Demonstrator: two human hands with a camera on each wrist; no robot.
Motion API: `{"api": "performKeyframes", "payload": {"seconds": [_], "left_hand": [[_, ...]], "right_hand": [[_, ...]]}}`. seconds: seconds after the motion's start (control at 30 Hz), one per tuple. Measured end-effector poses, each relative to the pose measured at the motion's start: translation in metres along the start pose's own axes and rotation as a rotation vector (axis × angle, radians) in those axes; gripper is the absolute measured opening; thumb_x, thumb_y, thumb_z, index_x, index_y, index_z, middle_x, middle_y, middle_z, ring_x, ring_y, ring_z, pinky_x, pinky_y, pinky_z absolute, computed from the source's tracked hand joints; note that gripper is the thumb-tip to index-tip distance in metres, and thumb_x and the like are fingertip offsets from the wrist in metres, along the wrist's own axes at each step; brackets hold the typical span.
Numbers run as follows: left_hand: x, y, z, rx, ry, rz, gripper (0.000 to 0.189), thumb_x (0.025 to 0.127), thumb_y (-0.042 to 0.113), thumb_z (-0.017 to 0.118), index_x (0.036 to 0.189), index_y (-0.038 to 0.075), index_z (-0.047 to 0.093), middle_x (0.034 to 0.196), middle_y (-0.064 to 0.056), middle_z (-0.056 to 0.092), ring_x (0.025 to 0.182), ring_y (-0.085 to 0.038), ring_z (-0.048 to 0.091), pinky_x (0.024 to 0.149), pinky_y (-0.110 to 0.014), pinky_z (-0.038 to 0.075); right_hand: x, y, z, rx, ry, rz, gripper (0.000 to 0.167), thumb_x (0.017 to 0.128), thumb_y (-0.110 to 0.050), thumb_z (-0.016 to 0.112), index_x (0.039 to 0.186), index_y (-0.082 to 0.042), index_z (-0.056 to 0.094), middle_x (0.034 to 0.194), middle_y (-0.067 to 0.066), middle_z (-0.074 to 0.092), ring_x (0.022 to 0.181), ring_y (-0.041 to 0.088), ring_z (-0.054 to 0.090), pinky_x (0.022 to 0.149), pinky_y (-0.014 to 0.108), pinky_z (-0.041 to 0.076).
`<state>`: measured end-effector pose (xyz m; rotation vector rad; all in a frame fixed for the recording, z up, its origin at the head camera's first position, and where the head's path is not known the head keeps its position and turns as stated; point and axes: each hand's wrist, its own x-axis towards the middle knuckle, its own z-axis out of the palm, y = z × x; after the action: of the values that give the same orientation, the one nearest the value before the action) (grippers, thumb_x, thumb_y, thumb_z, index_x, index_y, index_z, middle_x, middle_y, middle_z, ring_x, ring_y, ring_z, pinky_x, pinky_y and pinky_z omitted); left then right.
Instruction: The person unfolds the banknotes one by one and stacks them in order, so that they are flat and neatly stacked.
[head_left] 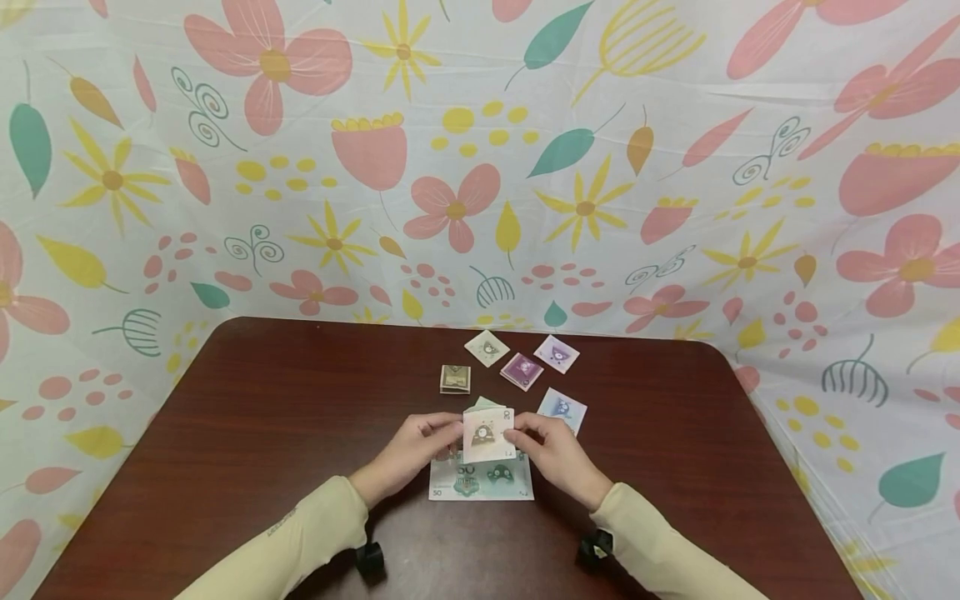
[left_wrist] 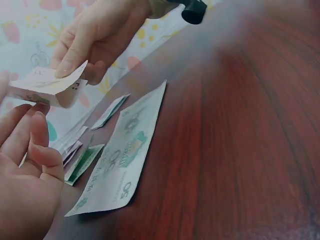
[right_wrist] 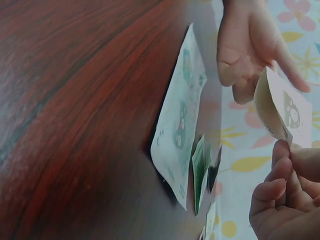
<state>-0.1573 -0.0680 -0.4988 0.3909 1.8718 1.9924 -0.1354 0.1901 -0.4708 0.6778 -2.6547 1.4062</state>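
Note:
Both hands hold a folded cream paper note (head_left: 489,442) above the table, printed with a cartoon figure and a number that looks like 20. My left hand (head_left: 405,457) pinches its left edge between thumb and fingers. At the opposite edge my right hand (head_left: 564,454) grips it with thumb and index finger. In the left wrist view the folded note (left_wrist: 47,89) has parted layers. Under the hands lies an unfolded green-and-white 50 note (head_left: 482,487), its edges slightly raised. Just behind it a folded green note (right_wrist: 199,175) is partly hidden by the held one.
Farther back lie a small brown folded note (head_left: 455,379), a pale folded note (head_left: 487,348), a dark purple one (head_left: 521,371) and a light purple one (head_left: 557,354). A blue note (head_left: 562,407) is beside my right hand. A flowered cloth (head_left: 480,167) hangs behind the brown table (head_left: 247,400).

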Motion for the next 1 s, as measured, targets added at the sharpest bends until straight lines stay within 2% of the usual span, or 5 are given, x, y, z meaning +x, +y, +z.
{"api": "performKeyframes", "payload": {"seconds": [0.13,0.23,0.6,0.77,1.0], "left_hand": [[0.006,0.005,-0.006,-0.042,0.006,0.058,0.042,0.109,0.023,0.058,0.136,-0.008,0.062,0.094,0.001,0.069,0.081,-0.012,0.058,0.072,-0.023,0.049],[0.013,0.011,-0.011,0.027,0.034,0.102,0.038,0.108,0.024,0.058,0.132,-0.005,0.066,0.098,0.001,0.073,0.076,-0.012,0.055,0.067,-0.022,0.046],[0.043,0.046,-0.021,0.120,-0.157,-0.147,0.022,0.098,0.018,0.073,0.105,-0.002,0.078,0.082,0.001,0.064,0.069,-0.013,0.046,0.064,-0.025,0.041],[0.046,0.051,-0.019,0.189,-0.214,-0.180,0.019,0.096,0.015,0.075,0.103,-0.003,0.078,0.076,0.002,0.059,0.067,-0.012,0.046,0.063,-0.025,0.042],[0.045,0.048,-0.019,0.205,-0.185,-0.183,0.016,0.096,0.007,0.070,0.103,-0.007,0.074,0.070,0.001,0.060,0.064,-0.009,0.051,0.060,-0.022,0.044]], "right_hand": [[0.000,0.000,-0.001,0.029,-0.015,0.004,0.007,0.099,-0.006,0.069,0.094,-0.009,0.073,0.082,-0.006,0.066,0.076,0.004,0.055,0.068,0.024,0.047],[0.000,0.000,-0.002,0.040,-0.031,0.020,0.007,0.099,-0.006,0.069,0.095,-0.008,0.073,0.082,-0.004,0.067,0.077,0.004,0.055,0.068,0.024,0.047],[0.000,-0.002,0.001,0.105,-0.082,0.031,0.010,0.100,-0.008,0.069,0.090,-0.008,0.070,0.074,-0.006,0.056,0.071,0.005,0.051,0.065,0.023,0.043],[-0.001,-0.002,0.001,0.097,-0.091,0.043,0.008,0.100,-0.010,0.069,0.093,-0.008,0.072,0.076,-0.004,0.058,0.073,0.005,0.052,0.066,0.023,0.043],[0.000,0.000,-0.001,0.071,-0.063,0.068,0.005,0.099,-0.008,0.070,0.101,-0.006,0.074,0.083,-0.002,0.068,0.077,0.005,0.055,0.069,0.024,0.047]]}}
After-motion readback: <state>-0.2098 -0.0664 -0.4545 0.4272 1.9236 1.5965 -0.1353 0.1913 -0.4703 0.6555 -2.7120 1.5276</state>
